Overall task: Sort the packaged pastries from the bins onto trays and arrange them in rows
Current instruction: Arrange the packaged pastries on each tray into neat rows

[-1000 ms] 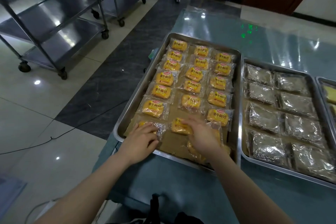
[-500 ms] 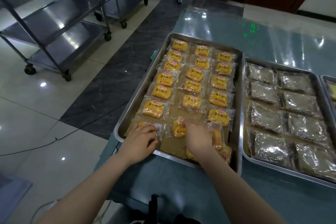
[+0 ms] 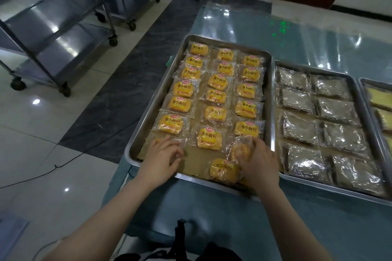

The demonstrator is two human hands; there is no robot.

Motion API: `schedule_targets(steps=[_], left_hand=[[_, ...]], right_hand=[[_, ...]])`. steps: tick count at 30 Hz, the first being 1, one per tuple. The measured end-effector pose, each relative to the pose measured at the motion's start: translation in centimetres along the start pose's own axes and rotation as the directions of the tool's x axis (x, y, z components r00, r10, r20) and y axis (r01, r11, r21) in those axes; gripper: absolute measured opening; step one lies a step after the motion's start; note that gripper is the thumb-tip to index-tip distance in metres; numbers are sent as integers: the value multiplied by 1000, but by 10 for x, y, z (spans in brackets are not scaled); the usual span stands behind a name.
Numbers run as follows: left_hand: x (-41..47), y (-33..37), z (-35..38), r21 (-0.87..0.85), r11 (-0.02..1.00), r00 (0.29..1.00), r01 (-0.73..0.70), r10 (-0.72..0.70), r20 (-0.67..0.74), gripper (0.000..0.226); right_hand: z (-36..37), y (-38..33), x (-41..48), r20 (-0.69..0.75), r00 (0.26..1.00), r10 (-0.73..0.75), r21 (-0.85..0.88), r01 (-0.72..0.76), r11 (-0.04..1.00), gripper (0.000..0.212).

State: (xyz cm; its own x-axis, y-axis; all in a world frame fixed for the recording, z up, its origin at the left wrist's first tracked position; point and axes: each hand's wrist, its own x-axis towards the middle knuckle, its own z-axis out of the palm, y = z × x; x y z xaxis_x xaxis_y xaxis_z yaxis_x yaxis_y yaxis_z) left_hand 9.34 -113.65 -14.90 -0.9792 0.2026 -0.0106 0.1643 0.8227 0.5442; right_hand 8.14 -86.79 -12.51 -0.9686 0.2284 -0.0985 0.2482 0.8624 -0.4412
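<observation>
The pastries are small golden buns, each sealed in a clear, crinkled wrapper printed with a red logo and dark characters. The right hand (image 3: 262, 163) curls its fingers round one, the gripped bun (image 3: 240, 151), whose visible face shows no print. It is at the near right corner of the steel tray (image 3: 155, 99). Touching it, by the near edge, lies a skewed bun (image 3: 223, 169).

The ranked buns (image 3: 214, 113) fill three lines running to the far edge, on a brown paper liner (image 3: 197, 161). At the near left corner the left hand (image 3: 163, 155) rests with bent fingers on a mostly hidden bun (image 3: 182, 141); I cannot tell whether it grips.

Just beside the right edge, a second tray (image 3: 331, 187) holds silver-grey packets (image 3: 305, 129) in two lines. Both trays sit on the glossy table (image 3: 318, 34).
</observation>
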Motion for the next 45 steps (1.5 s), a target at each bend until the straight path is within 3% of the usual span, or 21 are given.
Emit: schedule_targets(steps=[2, 5, 9, 12, 16, 20, 22, 24, 26, 28, 32, 39, 41, 43, 45], left_hand=[[5, 13, 7, -18, 999, 999, -50, 50, -3, 16], [16, 39, 21, -100, 993, 990, -56, 68, 120, 26], [39, 76, 40, -70, 995, 948, 73, -47, 315, 61], [49, 87, 50, -152, 967, 926, 203, -139, 352, 69], [42, 78, 50, -345, 880, 913, 326, -198, 357, 61], [34, 63, 40, -426, 836, 927, 345, -233, 294, 48], [32, 57, 34, -420, 849, 937, 320, -218, 274, 44], [30, 51, 27, -408, 861, 944, 302, -210, 256, 42], [28, 44, 22, -408, 862, 945, 302, -214, 249, 43], [26, 39, 19, -414, 858, 946, 303, -219, 239, 44], [22, 35, 19, -440, 852, 953, 284, -199, 230, 47], [19, 31, 14, -458, 837, 948, 298, -204, 245, 51], [19, 30, 11, -487, 817, 943, 309, -197, 267, 51], [19, 28, 9, -553, 764, 935, 334, -195, 295, 52], [20, 25, 7, -682, 621, 922, 387, -245, 300, 57]], right_hand=[[-2, 4, 1, 123, 990, 65, 8, -67, 998, 63], [-5, 5, 0, 146, 985, 87, 78, -99, 992, 63], [-5, 8, -3, 103, 993, 58, 177, -76, 981, 50], [-5, 13, -4, 81, 995, 64, 248, -82, 965, 29], [-12, 24, -3, -147, 983, 110, 403, -42, 914, 25], [-14, 21, 0, -386, 918, -87, 226, 185, 956, 41], [-8, 17, 4, -311, 928, -205, 55, 233, 971, 45], [1, 16, 6, -57, 962, -268, -91, 263, 961, 52], [10, 18, 5, 130, 951, -279, -128, 295, 947, 58], [14, 22, -2, 117, 950, -288, -86, 299, 950, 57], [17, 27, -10, -92, 949, -302, -20, 301, 953, 42], [13, 16, 14, -6, 975, -221, -254, 212, 944, 44], [11, 13, 13, -34, 967, -251, -194, 240, 951, 35], [12, 6, 1, -78, 958, -275, -11, 275, 961, 25], [14, -6, -12, 44, 982, -185, 265, 167, 950, 22]])
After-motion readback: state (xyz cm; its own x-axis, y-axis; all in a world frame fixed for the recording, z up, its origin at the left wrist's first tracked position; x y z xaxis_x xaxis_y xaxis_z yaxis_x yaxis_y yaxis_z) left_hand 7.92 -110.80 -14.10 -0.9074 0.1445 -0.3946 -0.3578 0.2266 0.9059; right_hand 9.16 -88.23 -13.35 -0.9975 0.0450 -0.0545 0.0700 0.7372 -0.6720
